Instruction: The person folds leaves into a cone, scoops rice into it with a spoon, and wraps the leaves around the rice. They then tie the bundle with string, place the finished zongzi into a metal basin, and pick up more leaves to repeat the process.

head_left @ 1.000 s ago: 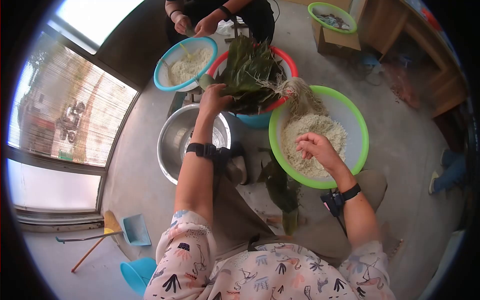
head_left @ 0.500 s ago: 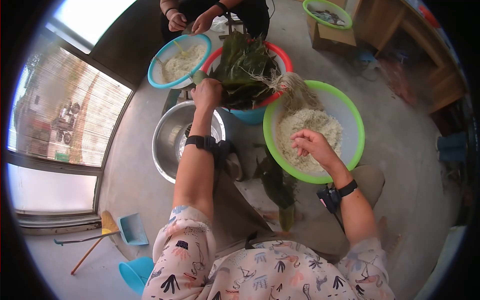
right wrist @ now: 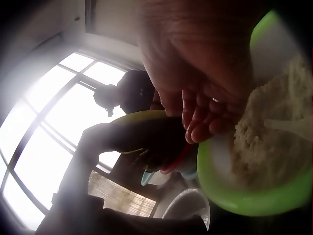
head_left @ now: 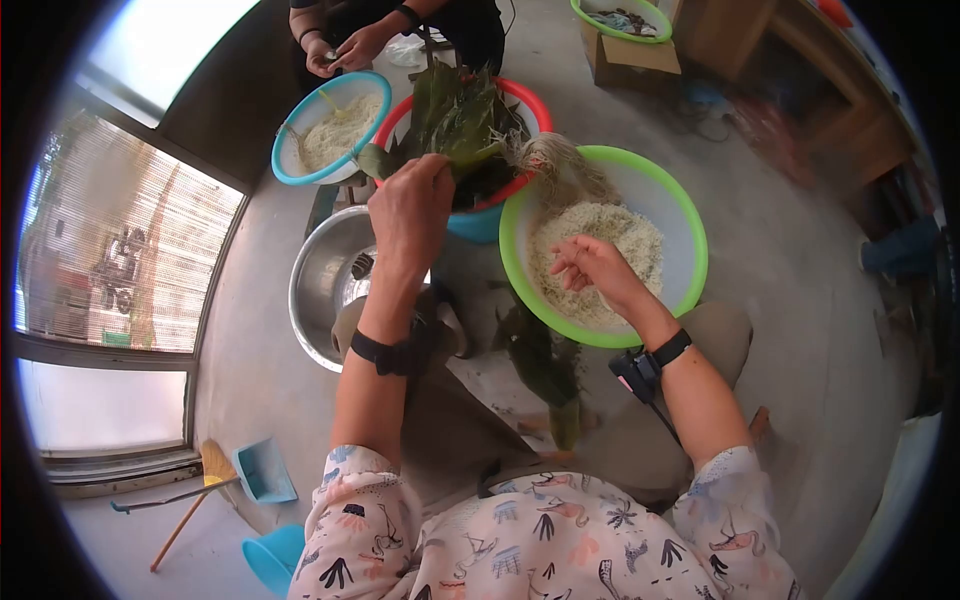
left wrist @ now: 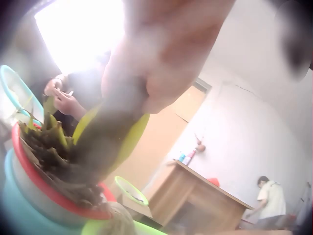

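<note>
Over the rice in the green basin (head_left: 690, 255), near its inner edge, the right hand (head_left: 590, 265) hangs loosely curled and empty, while farther off the left hand (head_left: 410, 210) pinches a leaf (head_left: 375, 160) by the red basin (head_left: 530, 100) rim.

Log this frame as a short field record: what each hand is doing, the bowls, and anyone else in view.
left hand: grips a green leaf pulled from the leaf pile
leaf pile: in red-rimmed basin
right hand: loosely curled over rice, holding nothing
rice holder: green basin
beside: steel bowl, blue-rimmed bowl
other person's hands: beyond the bowls
</note>
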